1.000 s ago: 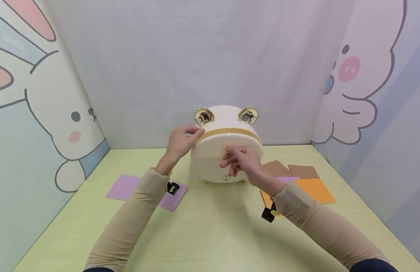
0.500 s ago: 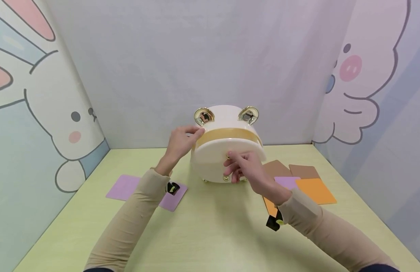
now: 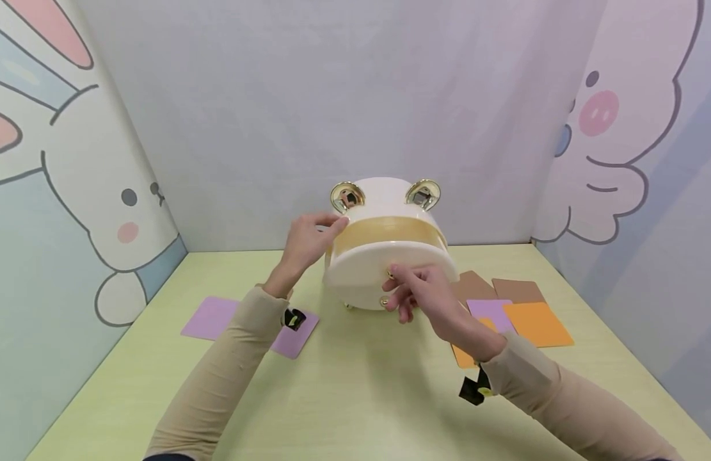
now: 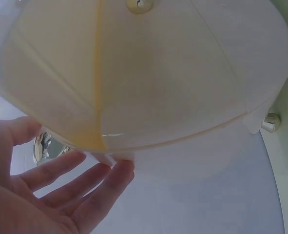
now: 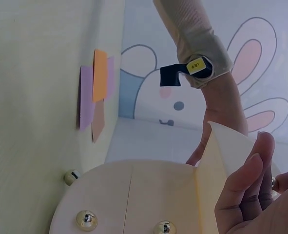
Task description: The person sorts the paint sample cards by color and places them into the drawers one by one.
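A rounded cream storage box (image 3: 384,192) with two gold ears stands at the back middle of the table. Its upper drawer (image 3: 358,264) is pulled partly out, baring an amber band behind the front. My right hand (image 3: 427,294) pinches the drawer's gold knob (image 3: 391,273) between thumb and finger, the other fingers loosely bent below. My left hand (image 3: 309,240) touches the box's upper left side. In the left wrist view its fingertips (image 4: 122,168) rest along the side edge, thumb apart. A second gold knob (image 3: 384,301) sits on the lower front.
Purple cards (image 3: 211,318) lie at the left, partly under the left forearm. To the right, beneath and beyond the right wrist, lie orange cards (image 3: 539,324), brown cards (image 3: 519,291) and a purple card (image 3: 490,312). A pale curtain (image 3: 355,96) hangs behind the box.
The right hand has drawn the upper drawer outward, toward me and slightly right. The amber band behind its front has widened. My left hand has stayed at the box's side.
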Motion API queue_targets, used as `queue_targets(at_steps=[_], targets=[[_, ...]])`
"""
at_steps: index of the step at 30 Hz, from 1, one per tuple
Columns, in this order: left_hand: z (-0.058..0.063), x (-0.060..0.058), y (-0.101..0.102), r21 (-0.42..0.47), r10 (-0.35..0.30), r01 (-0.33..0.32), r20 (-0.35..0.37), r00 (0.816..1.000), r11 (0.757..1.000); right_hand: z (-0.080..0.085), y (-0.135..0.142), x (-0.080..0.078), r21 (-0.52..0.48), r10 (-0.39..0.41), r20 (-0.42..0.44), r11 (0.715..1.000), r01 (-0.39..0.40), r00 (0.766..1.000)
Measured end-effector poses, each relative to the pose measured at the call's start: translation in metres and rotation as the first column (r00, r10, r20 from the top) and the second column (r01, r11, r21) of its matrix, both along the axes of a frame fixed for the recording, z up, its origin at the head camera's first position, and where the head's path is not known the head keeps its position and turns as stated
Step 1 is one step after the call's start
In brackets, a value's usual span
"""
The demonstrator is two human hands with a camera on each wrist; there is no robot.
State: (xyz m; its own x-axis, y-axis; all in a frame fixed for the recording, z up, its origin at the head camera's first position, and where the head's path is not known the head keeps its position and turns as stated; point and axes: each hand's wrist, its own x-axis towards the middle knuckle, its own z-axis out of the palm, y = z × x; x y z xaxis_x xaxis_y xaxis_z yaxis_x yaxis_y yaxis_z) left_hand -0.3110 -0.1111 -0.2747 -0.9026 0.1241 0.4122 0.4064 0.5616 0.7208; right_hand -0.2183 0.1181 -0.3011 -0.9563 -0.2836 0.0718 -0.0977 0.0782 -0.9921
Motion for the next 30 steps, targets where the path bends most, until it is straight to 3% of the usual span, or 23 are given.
queue_targets(at_steps=[20,30], targets=[[0.002,-0.003,0.007,-0.019,-0.022,0.022,-0.011,1.000,1.000,-0.001,0.009,0.017,0.027,0.040,-0.033,0.999,-0.039,0.999],[0.001,0.001,0.001,-0.009,0.005,-0.005,0.000,1.000,1.000,-0.005,0.002,0.027,-0.002,0.060,-0.022,0.998,-0.061,0.998]])
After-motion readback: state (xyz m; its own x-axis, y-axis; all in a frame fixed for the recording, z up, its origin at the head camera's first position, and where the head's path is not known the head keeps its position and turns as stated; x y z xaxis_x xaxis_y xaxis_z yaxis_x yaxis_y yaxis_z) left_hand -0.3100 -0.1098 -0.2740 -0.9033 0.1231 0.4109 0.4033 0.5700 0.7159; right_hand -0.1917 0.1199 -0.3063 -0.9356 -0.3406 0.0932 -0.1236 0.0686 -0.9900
